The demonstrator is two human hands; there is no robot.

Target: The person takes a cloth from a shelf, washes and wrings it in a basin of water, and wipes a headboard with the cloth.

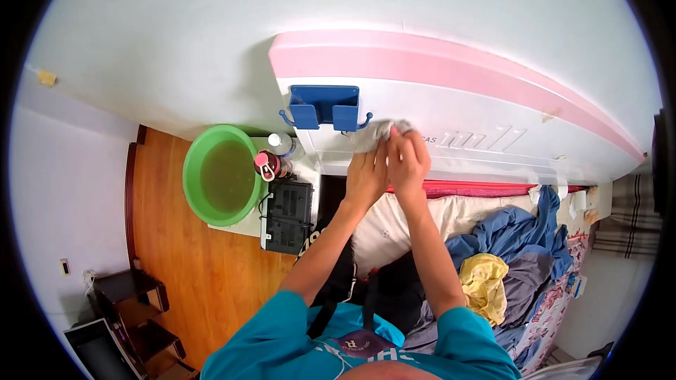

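A grey-white cloth (367,138) is pressed against the white face of the headboard (405,102), just right of and below a blue wall holder with hooks (324,102). My right hand (409,160) grips the cloth, its fingers bent over the upper part. Beside it, my left hand (368,177) presses on the cloth's lower part with its fingers pointing up. The two hands touch or nearly touch. Part of the cloth is hidden under the fingers. Dark lettering and raised slanted bars show on the headboard to the right of my hands.
Left of the bed, a green basin (198,181) of murky water stands by a clear bottle (283,144), a pink-lidded bottle (267,165) and a black case (289,214). Below my hands are a pale pillow (384,229), blue clothes (510,225) and a yellow cloth (484,285).
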